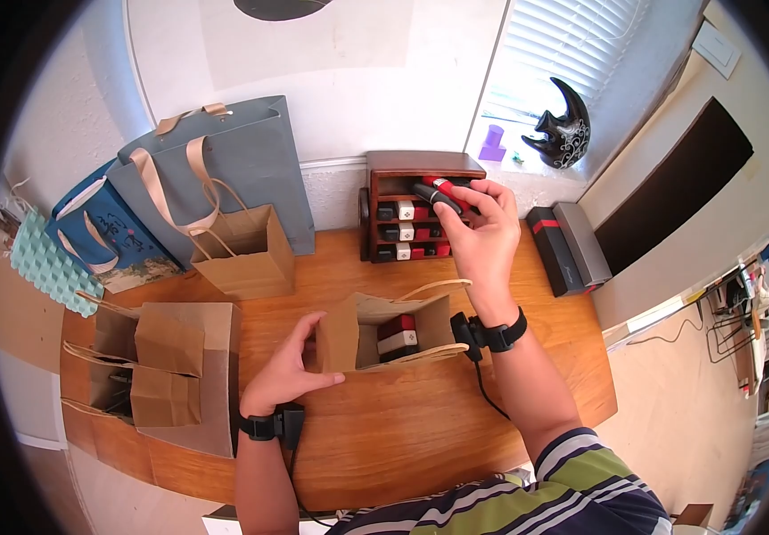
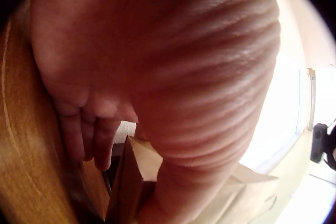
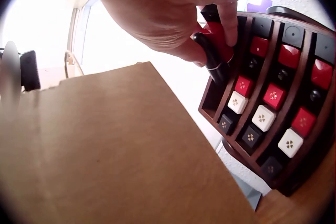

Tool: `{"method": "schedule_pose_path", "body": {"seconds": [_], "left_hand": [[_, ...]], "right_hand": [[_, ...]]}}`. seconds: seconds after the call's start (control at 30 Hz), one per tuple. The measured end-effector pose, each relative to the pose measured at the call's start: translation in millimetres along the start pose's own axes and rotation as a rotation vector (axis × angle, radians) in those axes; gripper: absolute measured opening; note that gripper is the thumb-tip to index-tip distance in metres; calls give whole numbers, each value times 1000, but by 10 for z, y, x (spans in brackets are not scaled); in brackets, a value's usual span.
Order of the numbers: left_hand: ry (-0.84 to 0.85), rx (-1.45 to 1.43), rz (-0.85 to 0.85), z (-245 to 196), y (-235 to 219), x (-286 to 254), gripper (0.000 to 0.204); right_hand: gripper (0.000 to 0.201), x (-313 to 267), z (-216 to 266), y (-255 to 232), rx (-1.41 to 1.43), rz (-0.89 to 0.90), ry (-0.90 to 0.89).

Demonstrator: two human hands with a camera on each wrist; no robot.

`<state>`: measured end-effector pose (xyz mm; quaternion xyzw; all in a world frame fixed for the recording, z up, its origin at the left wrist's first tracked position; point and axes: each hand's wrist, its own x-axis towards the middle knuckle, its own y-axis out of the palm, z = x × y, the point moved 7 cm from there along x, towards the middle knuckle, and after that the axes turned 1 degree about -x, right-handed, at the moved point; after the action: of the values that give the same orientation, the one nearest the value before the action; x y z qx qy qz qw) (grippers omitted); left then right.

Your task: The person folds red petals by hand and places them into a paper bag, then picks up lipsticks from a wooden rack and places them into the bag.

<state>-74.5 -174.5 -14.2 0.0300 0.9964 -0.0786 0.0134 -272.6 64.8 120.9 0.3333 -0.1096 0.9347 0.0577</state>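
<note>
My right hand (image 1: 489, 227) pinches a glossy black tube (image 3: 211, 58) and a red tube (image 3: 220, 39) at the top shelf of a dark wooden rack (image 1: 424, 163). Fingers partly cover both pieces. Rows of red, white and black square-ended pieces (image 3: 264, 118) with small gold emblems fill the lower shelves. A brown paper bag (image 1: 340, 334) stands open in front of the rack, red and white pieces (image 1: 397, 334) lying inside. Around its left end, my left hand (image 1: 288, 367) holds the bag between thumb and fingers.
Another brown paper bag (image 1: 264, 250) stands at the back left, before a large grey bag (image 1: 259, 152) and a blue bag (image 1: 139, 254). Two more paper bags sit on a cardboard box (image 1: 219, 357) at left. Grey and black boxes (image 1: 570, 250) stand at right.
</note>
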Motion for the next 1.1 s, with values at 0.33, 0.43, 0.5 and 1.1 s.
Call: {"method": "schedule_pose_path", "body": {"seconds": [0.33, 0.43, 0.5, 1.1], "left_hand": [[-12, -22, 11, -23, 10, 2, 94], [-9, -7, 2, -17, 5, 6, 94], [-5, -38, 8, -8, 11, 17, 94], [-56, -92, 12, -60, 34, 10, 96]], "right_hand": [[26, -80, 103, -124, 107, 2, -15], [26, -90, 168, -165, 135, 7, -17], [27, -98, 210, -183, 177, 5, -31], [33, -928, 370, -1245, 288, 284, 229]]}}
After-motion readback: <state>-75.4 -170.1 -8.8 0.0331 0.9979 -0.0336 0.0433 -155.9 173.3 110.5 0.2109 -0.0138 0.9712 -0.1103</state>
